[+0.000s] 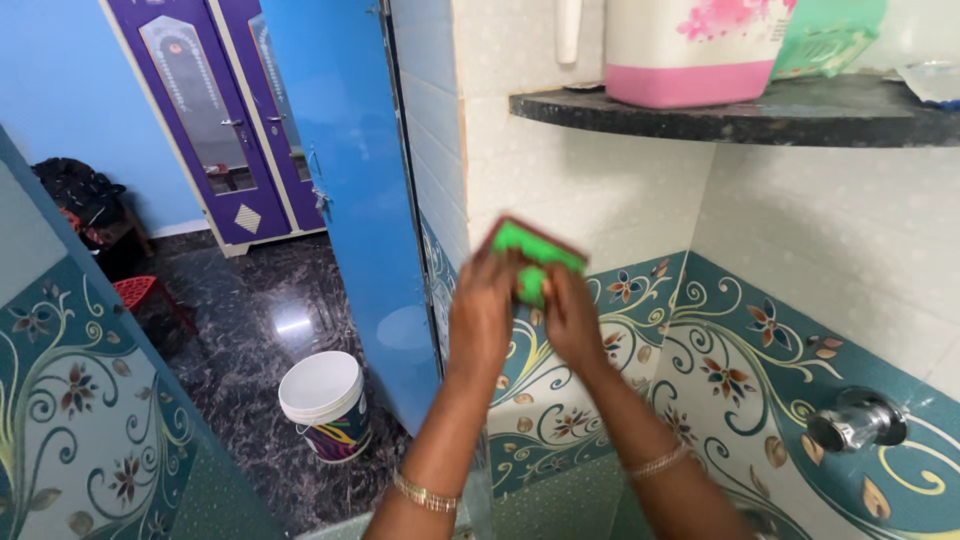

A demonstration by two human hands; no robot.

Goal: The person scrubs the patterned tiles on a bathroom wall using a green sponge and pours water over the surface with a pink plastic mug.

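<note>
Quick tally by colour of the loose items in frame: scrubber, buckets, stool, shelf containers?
Green: 2, scrub pad held by left hand and right hand, packet
White: 1, bucket
Pink-white: 1, container
Red: 1, stool
Total: 5

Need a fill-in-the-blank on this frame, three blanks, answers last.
1. Both hands, left hand and right hand, hold a scrub pad coloured ____.
2. The white bucket stands on the ____.
3. The pink-and-white container sits on a dark ____.

Answers: green; floor; shelf
</note>
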